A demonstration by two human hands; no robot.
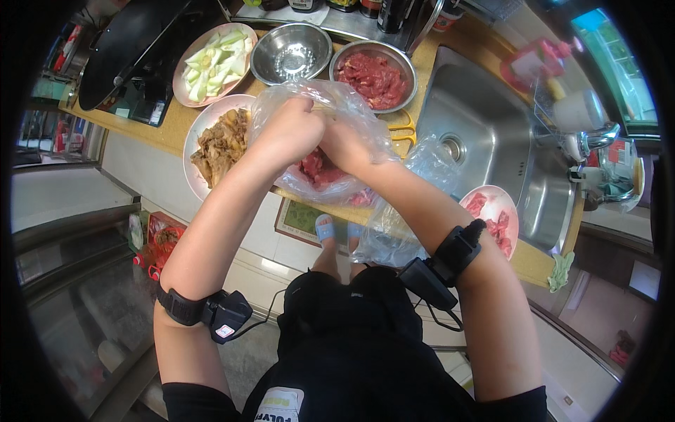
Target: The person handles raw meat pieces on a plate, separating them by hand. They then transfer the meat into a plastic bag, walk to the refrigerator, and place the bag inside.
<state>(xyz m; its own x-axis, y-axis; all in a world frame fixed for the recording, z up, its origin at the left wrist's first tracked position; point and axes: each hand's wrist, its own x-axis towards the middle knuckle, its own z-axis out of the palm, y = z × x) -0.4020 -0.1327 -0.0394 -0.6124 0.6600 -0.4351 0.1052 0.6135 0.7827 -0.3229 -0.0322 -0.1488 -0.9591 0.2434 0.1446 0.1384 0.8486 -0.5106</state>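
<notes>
A clear plastic bag point(364, 100) lies open at the counter's front edge, with raw red meat point(318, 170) inside. My left hand point(298, 126) is curled at the bag's mouth, above the meat. Against it, my right hand point(343, 140) reaches in, with plastic around the wrist. The fingers of both hands are mostly hidden, so what they hold does not show. Left of the bag is a plate point(191, 158) of brown cooked-looking pieces point(219, 145). Behind the bag, a steel bowl point(412, 71) holds sliced red meat point(372, 79).
A plate point(179, 87) of cut pale-green vegetable, a steel bowl point(291, 53) and a black wok point(124, 53) stand behind. Yellow-handled scissors point(403, 126) lie beside the sink point(474, 105). Another plastic bag point(393, 237) hangs over the edge, near a plate point(477, 196) of meat.
</notes>
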